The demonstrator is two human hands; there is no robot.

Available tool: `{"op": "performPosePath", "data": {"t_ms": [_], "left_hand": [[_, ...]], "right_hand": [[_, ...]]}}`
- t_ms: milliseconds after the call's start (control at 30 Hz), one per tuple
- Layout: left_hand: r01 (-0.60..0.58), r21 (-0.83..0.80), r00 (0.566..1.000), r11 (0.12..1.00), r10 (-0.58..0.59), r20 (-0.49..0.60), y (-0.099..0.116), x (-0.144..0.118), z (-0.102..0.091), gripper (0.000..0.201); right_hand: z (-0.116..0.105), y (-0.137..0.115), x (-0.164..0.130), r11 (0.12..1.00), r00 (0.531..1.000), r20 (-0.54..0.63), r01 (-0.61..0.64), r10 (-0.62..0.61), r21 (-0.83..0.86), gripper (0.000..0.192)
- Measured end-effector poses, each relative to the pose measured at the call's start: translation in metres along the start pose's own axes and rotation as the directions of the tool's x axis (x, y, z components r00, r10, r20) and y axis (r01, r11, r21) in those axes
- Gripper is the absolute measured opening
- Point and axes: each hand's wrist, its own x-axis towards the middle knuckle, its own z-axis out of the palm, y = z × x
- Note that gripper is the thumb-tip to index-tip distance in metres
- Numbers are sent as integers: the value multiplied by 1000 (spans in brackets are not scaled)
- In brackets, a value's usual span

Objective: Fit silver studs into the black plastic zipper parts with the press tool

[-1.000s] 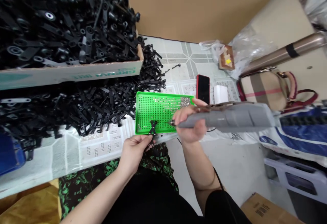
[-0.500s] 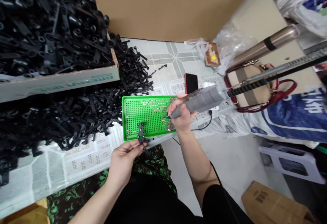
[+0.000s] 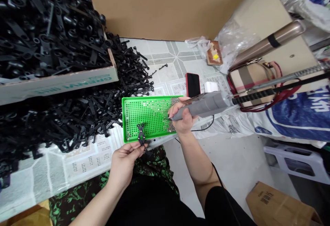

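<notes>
A small black jointed plastic part (image 3: pixel 141 133) with metal screw heads is pinched in my left hand (image 3: pixel 126 157), its upper end over the near edge of the green perforated tray (image 3: pixel 124 119). My right hand (image 3: pixel 183 117) is wrapped round a grey electric screwdriver (image 3: pixel 203 106), whose tip points left over the tray. Small metal screws (image 3: pixel 170 126) lie heaped at the tray's right end, partly hidden by my right hand, and others are scattered among its holes. The screwdriver tip is apart from the black part.
An open carton (image 3: pixel 103 76) heaped with black plastic parts stands at left, with a loose pile (image 3: pixel 87 116) spilling around it. Beyond the tray lie a red-edged phone (image 3: pixel 193 84), a white box (image 3: pixel 210 87) and a wooden block (image 3: pixel 214 53). A handbag (image 3: pixel 254 81) sits at right.
The whole view has shifted slightly. Both hands keep the same grips, and the screwdriver and black part have hardly moved relative to the tray.
</notes>
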Motion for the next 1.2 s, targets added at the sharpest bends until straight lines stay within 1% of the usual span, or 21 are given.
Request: {"op": "performPosePath", "data": {"t_ms": [100, 200, 267, 300, 367, 433, 467, 500, 567, 667, 767, 833, 867, 933, 1033, 1100, 1200], "left_hand": [[-1, 6, 1000, 1000, 1, 6, 0, 0, 0, 25], [8, 5, 1000, 1000, -8, -3, 1, 1, 0, 24], [14, 10, 1000, 1000, -14, -8, 1, 1, 0, 24], [16, 11, 1000, 1000, -16, -8, 1, 1, 1, 25], [17, 8, 1000, 1000, -17, -6, 2, 1, 1, 25], [17, 5, 1000, 1000, -17, -8, 2, 0, 1, 25], [18, 7, 1000, 1000, -18, -10, 2, 0, 0, 26], [21, 11, 1000, 1000, -21, -13, 3, 0, 0, 26], [33, 34, 999, 999, -33, -10, 4, 1, -1, 27], [53, 94, 998, 994, -55, 13, 5, 2, -3, 29], [53, 134, 998, 990, -57, 26, 6, 2, -4, 28], [36, 151, 999, 988, -42, 35, 6, 2, -4, 26], [26, 160, 999, 987, -33, 42, 6, 2, -4, 24], [2, 177, 998, 984, -12, 59, 6, 3, -4, 22], [-32, 198, 996, 980, 15, 84, 4, 4, -5, 20], [-45, 204, 995, 978, 26, 93, 4, 5, -6, 20], [-40, 197, 996, 980, 22, 92, 4, 4, -6, 20]], "right_hand": [[-1, 1, 1, 1000, 1000, -2, -12, 12, -18, 40], [-2, 1, 2, 1000, 1000, 19, 6, -6, -10, 38], [-1, 1, 1, 999, 1000, 19, 17, -16, -34, 37], [1, 0, -1, 997, 1000, -7, 20, -20, -68, 34], [7, -1, -7, 986, 992, -123, 18, -39, -169, 25], [15, -3, -14, 962, 964, -254, 9, -81, -272, 17], [17, -3, -18, 951, 950, -294, 12, -107, -309, 15], [19, -2, -20, 944, 943, -306, 23, -130, -329, 14], [19, 0, -23, 950, 951, -269, 63, -150, -306, 16], [13, -1, -18, 973, 972, -193, 90, -132, -212, 22], [11, -11, -12, 979, 972, -194, 94, -129, -179, 27], [15, -22, -12, 988, 979, -175, 85, -107, -128, 31], [19, -28, -14, 994, 987, -141, 71, -82, -81, 33], [29, -37, -21, 999, 1000, -23, 19, -19, 29, 34], [45, -40, -36, 988, 988, 150, -68, 47, 139, 34], [53, -37, -44, 982, 976, 205, -105, 72, 154, 33], [57, -33, -49, 977, 966, 241, -135, 92, 166, 32]]}}
